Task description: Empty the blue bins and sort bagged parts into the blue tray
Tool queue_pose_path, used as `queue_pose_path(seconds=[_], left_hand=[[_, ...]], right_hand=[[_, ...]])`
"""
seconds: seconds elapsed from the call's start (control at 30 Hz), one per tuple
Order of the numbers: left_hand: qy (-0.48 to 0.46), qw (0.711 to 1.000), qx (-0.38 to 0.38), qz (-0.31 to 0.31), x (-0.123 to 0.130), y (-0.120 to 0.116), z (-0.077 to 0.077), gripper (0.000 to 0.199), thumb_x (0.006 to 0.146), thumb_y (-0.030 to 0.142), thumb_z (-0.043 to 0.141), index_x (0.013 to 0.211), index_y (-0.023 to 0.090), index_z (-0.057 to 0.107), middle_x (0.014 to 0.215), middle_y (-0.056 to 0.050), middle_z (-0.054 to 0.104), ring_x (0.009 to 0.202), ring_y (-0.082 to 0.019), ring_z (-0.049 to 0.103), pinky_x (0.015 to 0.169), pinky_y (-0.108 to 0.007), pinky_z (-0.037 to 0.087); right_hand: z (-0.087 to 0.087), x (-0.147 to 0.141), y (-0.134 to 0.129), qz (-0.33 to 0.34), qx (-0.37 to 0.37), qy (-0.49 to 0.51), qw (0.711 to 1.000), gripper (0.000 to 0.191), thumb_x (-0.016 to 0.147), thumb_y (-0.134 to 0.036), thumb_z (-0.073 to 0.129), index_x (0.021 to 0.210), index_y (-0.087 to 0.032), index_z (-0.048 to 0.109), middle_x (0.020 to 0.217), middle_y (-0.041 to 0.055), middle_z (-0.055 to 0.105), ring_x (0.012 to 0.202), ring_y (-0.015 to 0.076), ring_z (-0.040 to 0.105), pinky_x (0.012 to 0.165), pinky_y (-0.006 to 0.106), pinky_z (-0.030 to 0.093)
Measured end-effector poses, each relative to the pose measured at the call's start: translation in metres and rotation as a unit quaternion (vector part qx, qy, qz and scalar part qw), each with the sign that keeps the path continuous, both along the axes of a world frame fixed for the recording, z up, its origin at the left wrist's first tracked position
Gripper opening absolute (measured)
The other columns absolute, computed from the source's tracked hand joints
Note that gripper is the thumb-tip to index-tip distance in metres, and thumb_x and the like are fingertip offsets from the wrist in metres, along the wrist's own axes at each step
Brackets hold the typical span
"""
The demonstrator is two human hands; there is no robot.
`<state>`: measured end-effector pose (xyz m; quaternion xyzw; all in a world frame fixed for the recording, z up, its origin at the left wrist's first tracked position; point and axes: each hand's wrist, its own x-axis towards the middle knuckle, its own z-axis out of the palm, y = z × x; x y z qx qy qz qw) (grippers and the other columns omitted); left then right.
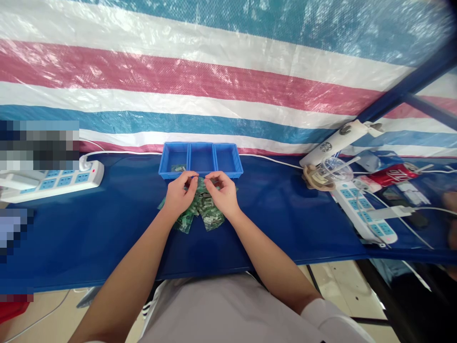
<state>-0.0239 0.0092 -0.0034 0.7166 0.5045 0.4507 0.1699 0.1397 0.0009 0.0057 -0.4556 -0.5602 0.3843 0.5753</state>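
Observation:
Both my hands are close together over a pile of small clear-green plastic bags (213,218) with metal-looking pieces inside. My left hand (181,193) has thumb and index finger pinched at the top of a greenish bag. Opposite it, my right hand (223,193) pinches the same bag's upper edge; the bag (201,185) is mostly hidden between the hands. Just behind them stands a blue tray with three compartments (231,175). One small bag (178,168) lies in its left compartment.
A white power strip (93,177) lies at the left. At the right are another power strip (360,214), a red drink can (392,175), a clear plastic cup (337,167) and a white cylinder (333,143). A striped plastic sheet (214,81) hangs behind the blue table (271,238).

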Motion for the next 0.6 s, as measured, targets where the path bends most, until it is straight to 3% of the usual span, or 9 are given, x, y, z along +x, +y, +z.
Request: queue_pose_path(seconds=[0.6], left_hand=[[0.018,1.000,-0.018,-0.017,0.0012,-0.0008,0.0038,0.024,0.099,0.035,0.051,0.111,0.021,0.067,0.072,0.003,0.063,0.059,-0.010,0.057,0.062,-0.022,0.045]], right_hand=[[-0.0026,0.0009,0.0009,0.011,-0.001,-0.012,1.000,0.014,0.087,-0.034,0.066,0.092,-0.022,0.068,0.090,0.0030,0.070,0.082,0.0164,0.064,0.069,0.029,0.052]])
